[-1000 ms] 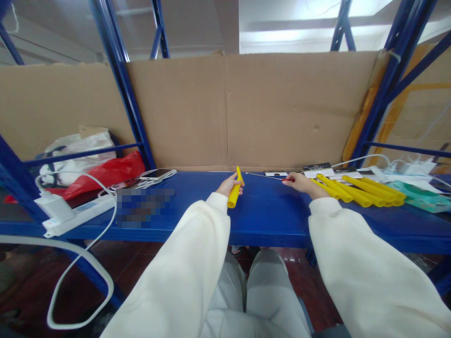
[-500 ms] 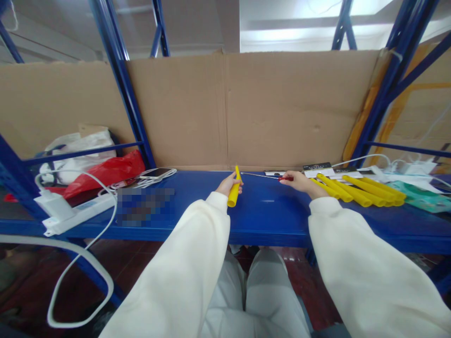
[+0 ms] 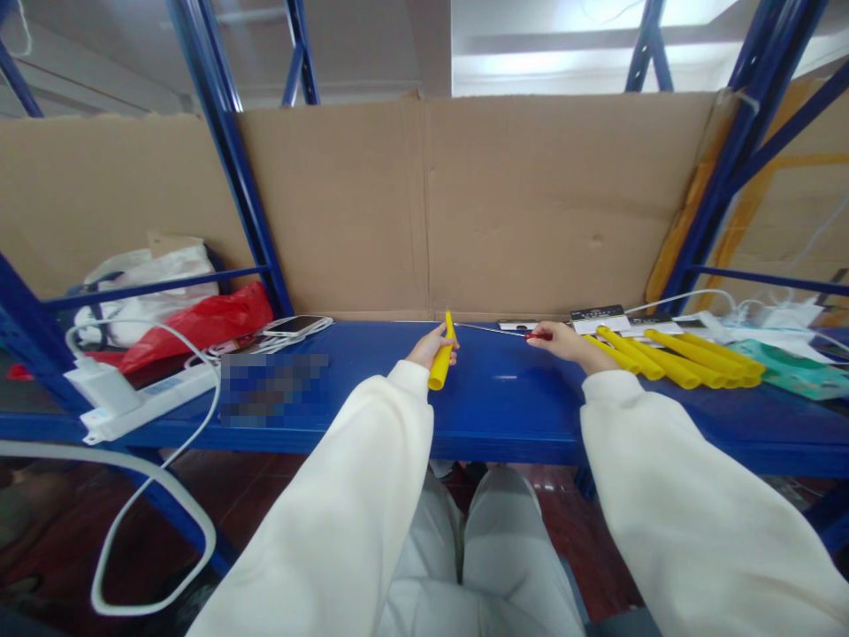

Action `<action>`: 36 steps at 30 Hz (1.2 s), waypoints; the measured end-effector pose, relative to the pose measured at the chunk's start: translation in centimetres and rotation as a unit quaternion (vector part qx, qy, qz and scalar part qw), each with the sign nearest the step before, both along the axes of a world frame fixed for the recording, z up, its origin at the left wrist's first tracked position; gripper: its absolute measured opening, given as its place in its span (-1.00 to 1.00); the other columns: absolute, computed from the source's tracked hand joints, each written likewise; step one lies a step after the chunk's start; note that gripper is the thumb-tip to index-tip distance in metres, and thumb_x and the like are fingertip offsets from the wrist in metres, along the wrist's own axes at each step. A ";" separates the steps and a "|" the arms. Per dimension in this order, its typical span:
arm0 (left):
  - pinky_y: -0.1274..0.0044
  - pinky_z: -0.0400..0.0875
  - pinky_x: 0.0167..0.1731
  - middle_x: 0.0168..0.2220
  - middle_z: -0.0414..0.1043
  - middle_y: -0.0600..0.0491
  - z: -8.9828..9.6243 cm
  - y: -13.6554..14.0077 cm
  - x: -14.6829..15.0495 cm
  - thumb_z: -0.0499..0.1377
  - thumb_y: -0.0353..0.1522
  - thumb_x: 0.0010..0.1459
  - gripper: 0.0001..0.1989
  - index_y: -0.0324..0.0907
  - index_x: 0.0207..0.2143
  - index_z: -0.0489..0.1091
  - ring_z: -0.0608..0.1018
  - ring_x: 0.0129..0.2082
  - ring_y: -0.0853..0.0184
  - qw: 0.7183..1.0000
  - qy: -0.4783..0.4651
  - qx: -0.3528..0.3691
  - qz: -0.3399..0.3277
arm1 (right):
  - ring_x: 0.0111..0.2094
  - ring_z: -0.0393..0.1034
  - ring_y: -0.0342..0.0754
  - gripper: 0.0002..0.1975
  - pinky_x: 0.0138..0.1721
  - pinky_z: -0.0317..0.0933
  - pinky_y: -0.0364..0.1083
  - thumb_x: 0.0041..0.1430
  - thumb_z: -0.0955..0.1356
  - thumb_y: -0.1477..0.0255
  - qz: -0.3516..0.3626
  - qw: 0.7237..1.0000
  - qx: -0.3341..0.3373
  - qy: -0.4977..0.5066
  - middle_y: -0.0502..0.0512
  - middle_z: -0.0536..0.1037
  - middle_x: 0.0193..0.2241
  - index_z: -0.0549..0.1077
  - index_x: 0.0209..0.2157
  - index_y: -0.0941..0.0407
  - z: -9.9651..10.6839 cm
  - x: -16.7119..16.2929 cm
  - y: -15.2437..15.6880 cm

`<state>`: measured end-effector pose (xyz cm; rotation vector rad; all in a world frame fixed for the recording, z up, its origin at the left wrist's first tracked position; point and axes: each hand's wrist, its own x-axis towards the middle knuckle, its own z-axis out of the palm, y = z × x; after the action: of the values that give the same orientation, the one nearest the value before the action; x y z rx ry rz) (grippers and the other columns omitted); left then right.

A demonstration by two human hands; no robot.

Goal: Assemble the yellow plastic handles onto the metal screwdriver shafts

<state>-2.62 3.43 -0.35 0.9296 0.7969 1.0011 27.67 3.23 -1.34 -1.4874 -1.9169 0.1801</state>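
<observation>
My left hand [image 3: 423, 349] is closed around a yellow tube [image 3: 439, 366], which leans with its narrow end up and away from me and its wider end toward me. In my right hand [image 3: 563, 341] is a long, thin screwdriver [image 3: 489, 330], gripped by its red handle. Its metal shaft points left, and the tip ends at or just beside the upper part of the yellow tube; whether they touch is unclear. Both hands are just above the blue shelf top [image 3: 508, 402].
Several yellow tubes [image 3: 673, 361] lie right of my right hand, near a black-and-white card [image 3: 599, 318] and a green packet [image 3: 796, 370]. On the left are a white power strip [image 3: 159, 402], a phone [image 3: 296, 326] with cable and a red bag [image 3: 205, 327]. Cardboard [image 3: 504, 203] stands behind.
The yellow tube's upper end has tilted very slightly to the right in my left hand. My right hand and the screwdriver look almost unmoved.
</observation>
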 end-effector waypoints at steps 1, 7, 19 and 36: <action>0.65 0.20 -0.70 -0.48 0.33 0.12 -0.1 0.0 0.0 0.12 -0.56 0.23 -0.19 -0.04 0.45 -0.07 0.31 -0.71 0.48 1.000 -0.002 0.000 -0.001 | -0.39 0.43 -0.02 -0.71 -0.30 0.35 -0.05 0.03 0.45 0.13 -0.002 1.000 0.000 -0.002 0.05 0.57 -0.48 0.48 -0.44 0.07 0.0 0.0 0.0; 0.66 0.20 -0.70 -0.48 0.33 0.11 0.2 -0.2 0.1 0.08 -0.58 0.23 -0.20 -0.03 0.45 -0.07 0.30 -0.71 0.48 1.000 0.009 0.002 -0.004 | -0.41 0.41 -0.03 -0.74 -0.29 0.35 -0.05 0.04 0.44 0.17 -0.013 1.000 -0.002 -0.006 0.04 0.55 -0.49 0.46 -0.45 0.08 0.2 -0.1 -0.1; 0.69 0.19 -0.70 -0.48 0.30 0.13 0.3 -0.2 0.0 0.03 -0.58 0.25 -0.29 -0.03 0.40 -0.01 0.28 -0.70 0.48 1.000 -0.008 -0.011 -0.026 | -0.37 0.43 0.00 -0.75 -0.28 0.36 -0.05 0.06 0.43 0.17 -0.013 1.000 0.001 -0.008 0.06 0.57 -0.46 0.49 -0.44 0.07 -0.2 0.2 0.4; 0.70 0.16 -0.72 -0.49 0.27 0.14 1.2 -1.5 0.2 -0.08 -0.64 0.28 -0.26 -0.02 0.44 -0.10 0.27 -0.71 0.48 1.000 0.016 -0.006 -0.011 | -0.34 0.45 0.01 -0.79 -0.23 0.35 -0.04 0.07 0.43 0.24 -0.017 1.000 -0.018 -0.012 0.07 0.57 -0.44 0.44 -0.47 0.07 0.2 -0.1 -0.2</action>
<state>-2.40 1.92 0.81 0.9445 0.8177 0.9630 27.54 3.06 -1.17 -1.5507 -1.9147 0.1830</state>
